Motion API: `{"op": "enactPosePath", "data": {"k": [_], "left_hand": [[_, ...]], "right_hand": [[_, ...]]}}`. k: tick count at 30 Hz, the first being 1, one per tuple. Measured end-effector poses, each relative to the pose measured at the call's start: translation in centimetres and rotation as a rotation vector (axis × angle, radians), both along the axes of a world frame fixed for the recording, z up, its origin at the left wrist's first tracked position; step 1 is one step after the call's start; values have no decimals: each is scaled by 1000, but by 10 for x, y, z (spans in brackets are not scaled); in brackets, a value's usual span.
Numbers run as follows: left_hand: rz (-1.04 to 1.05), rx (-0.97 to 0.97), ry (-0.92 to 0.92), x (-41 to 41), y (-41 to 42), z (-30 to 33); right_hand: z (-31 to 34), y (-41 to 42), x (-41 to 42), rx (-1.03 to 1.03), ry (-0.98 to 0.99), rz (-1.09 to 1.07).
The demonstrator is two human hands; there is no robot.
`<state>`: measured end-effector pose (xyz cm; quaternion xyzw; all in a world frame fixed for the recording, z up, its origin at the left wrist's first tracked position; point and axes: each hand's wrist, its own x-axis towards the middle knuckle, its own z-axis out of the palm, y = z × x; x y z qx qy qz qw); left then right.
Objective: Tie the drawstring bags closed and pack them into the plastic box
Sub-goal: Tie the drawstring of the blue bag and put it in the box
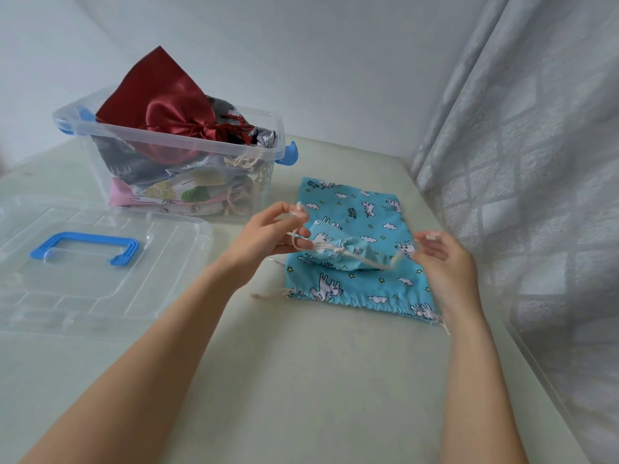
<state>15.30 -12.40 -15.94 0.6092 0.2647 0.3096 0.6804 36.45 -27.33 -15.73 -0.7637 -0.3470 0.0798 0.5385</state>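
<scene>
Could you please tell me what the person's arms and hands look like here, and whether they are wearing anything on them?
Both forearms are bare up to the frame's bottom edge: no sleeves, gloves, watch or bracelets show. The left hand and the right hand are slim, with no rings visible. The fingernails look long and pale, though motion blur at the fingertips hides details.

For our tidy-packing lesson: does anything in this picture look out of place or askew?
Yes. The red satin bag sticks up well above the rim of the plastic box, tilted, so the lid lying on the table probably would not close. The blue bags are not yet packed.
</scene>
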Motion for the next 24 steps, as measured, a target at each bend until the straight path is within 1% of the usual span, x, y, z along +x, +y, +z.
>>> {"op": "enactPosePath", "data": {"k": [1, 2, 5, 7, 8, 10, 11, 13, 15, 16, 19, 21, 24], "left_hand": [[15, 45, 48, 1, 0, -1], [51, 132, 111, 3, 1, -4], [156, 555, 335, 5, 0, -9], [126, 770, 382, 4, -1, -9], [61, 824, 373, 3, -2, -7], [-137, 870, 380, 1, -4, -3], [-218, 904, 417, 1, -5, -2], [-286, 986, 499, 1, -6, -2], [-270, 1016, 536, 3, -6, -5], [-242, 1019, 543, 3, -7, -8], [-128, 1029, 539, 7, -8, -14], [-71, 1004, 530, 9, -9, -18], [-44, 964, 539, 12, -10, -21]], "right_hand": [[5, 0, -5, -7, -61, 60], [9, 0, -12, -19, -104, 142], [16, 5, -34, -148, -205, 399], [11, 9, -42, -205, -228, 482], [8, 10, -44, -212, -221, 499], [5, 12, -45, -204, -218, 505], [5, 12, -45, -197, -217, 504], [5, 11, -44, -202, -192, 531], [3, 12, -44, -253, -178, 583], [2, 12, -44, -294, -207, 595], [-8, 18, -44, -404, -398, 537], [-12, 22, -46, -416, -456, 499], [-14, 25, -47, -464, -531, 438]]}}
